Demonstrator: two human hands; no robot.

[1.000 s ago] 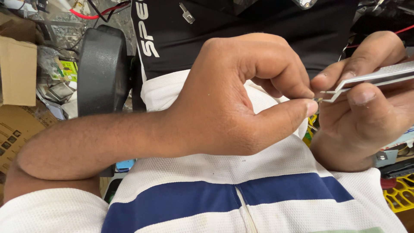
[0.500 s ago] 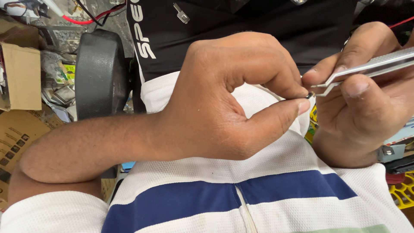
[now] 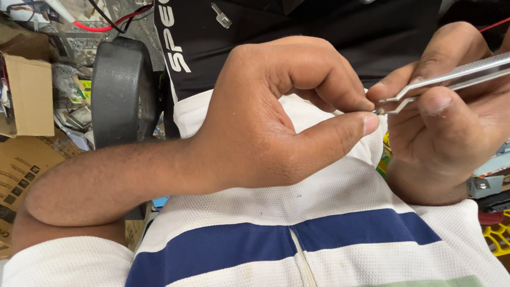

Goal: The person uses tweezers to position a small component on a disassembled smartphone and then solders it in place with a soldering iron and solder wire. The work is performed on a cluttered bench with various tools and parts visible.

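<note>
My left hand (image 3: 276, 117) is curled in front of my chest, thumb and forefinger pinched on a tiny part (image 3: 378, 111) that is almost hidden between the fingertips. My right hand (image 3: 446, 122) grips a pair of metal tweezers (image 3: 451, 79) whose bent tips meet the tiny part at my left fingertips. Both hands hover above my white shirt with a blue stripe (image 3: 319, 228). What the tiny part is cannot be made out.
A black rounded armrest (image 3: 119, 90) stands at the left beside cardboard boxes (image 3: 29, 95) and scattered scraps. Red and black wires (image 3: 106, 21) lie at the top left. A black garment (image 3: 297, 26) fills the top. Yellow and grey items (image 3: 494, 212) sit at the right edge.
Both hands have stayed pinched together and drifted slightly up and left in view. The tweezer tips remain at my left fingertips.
</note>
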